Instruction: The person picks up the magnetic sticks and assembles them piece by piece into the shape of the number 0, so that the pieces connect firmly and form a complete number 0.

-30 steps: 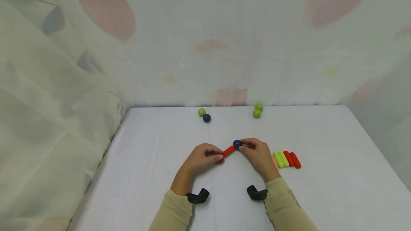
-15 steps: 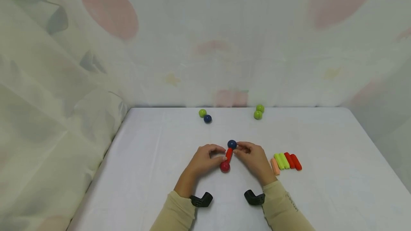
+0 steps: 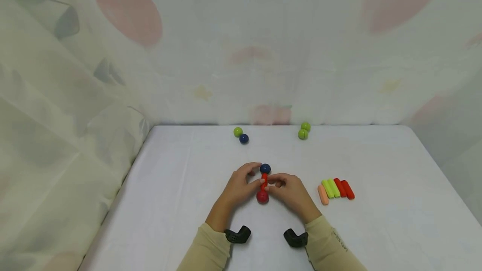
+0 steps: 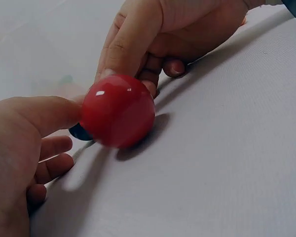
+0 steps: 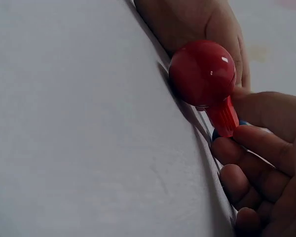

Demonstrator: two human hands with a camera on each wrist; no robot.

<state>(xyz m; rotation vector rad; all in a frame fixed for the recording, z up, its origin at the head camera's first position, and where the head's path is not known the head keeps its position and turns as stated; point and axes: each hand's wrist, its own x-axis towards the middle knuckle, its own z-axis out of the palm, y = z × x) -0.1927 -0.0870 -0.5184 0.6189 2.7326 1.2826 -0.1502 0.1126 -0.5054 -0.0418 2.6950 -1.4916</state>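
Note:
A red rod (image 3: 264, 182) joins a red ball (image 3: 262, 197) at its near end to a dark blue ball (image 3: 265, 168) at its far end, like a small dumbbell. My right hand (image 3: 290, 189) pinches the rod between thumb and index finger from the right, close to the red ball. From the left, my left hand (image 3: 241, 185) holds the piece, its thumb on the rod and its index finger at the blue ball. In the left wrist view the red ball (image 4: 118, 111) hides most of the rod. The right wrist view shows the rod's ridges (image 5: 223, 118) below the ball.
To the right lie an orange rod (image 3: 322, 195), yellow-green rods (image 3: 331, 188) and red rods (image 3: 344, 189) in a row. At the back of the white table (image 3: 188, 204) are a green ball (image 3: 238, 131) beside a blue ball (image 3: 244, 139), and a green pair (image 3: 303, 134).
The joined piece has swung from slanting to nearly straight away from me. My right hand has shifted from the blue ball to the rod, and my left from the red ball toward the blue end.

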